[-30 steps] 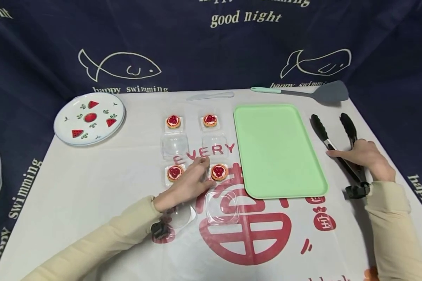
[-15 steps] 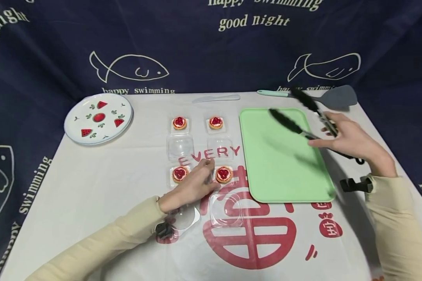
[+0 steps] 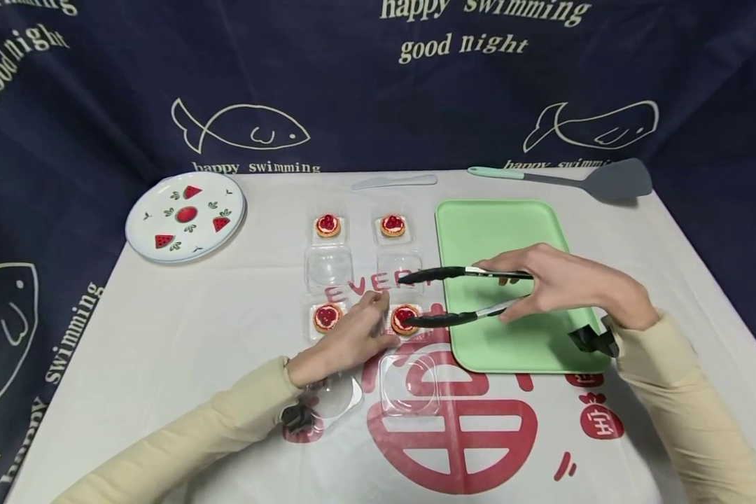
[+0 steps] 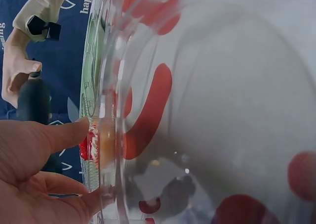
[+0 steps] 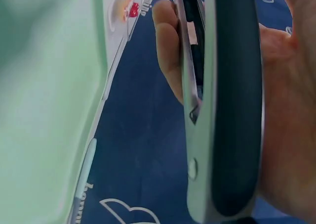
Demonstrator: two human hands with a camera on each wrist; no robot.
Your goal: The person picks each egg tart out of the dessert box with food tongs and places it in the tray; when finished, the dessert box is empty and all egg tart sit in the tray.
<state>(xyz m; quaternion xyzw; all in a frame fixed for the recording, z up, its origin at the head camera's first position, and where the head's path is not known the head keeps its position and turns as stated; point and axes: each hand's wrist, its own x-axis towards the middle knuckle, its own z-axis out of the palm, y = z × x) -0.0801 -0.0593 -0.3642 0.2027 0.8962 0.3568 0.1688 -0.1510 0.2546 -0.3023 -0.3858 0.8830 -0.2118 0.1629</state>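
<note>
My left hand (image 3: 353, 332) holds a clear plastic box at its left side, thumb and fingers at its edges. Inside the box sits a small tart with red topping (image 3: 400, 313); its hinged lid (image 3: 409, 385) lies opened toward me. My right hand (image 3: 567, 283) grips black-tipped tongs (image 3: 441, 320) over the green tray. The arms of the tongs are spread; in the head view one tip overlaps the tart and the other is beyond it. Whether the tip touches cannot be told. In the left wrist view, the tart (image 4: 93, 142) shows between thumb and fingers.
Three more boxed tarts stand nearby: a near-left tart (image 3: 327, 317), a far-left tart (image 3: 327, 225) and a far-right tart (image 3: 393, 225). A green tray (image 3: 498, 224) lies to the right. Further back are a plate (image 3: 157, 210), a pale knife (image 3: 393, 182) and a spatula (image 3: 617, 180).
My right hand took hold of the tongs at the table's right side, lifted them and swung them left across the tray to the near-right tart. The left hand stays at its box.
</note>
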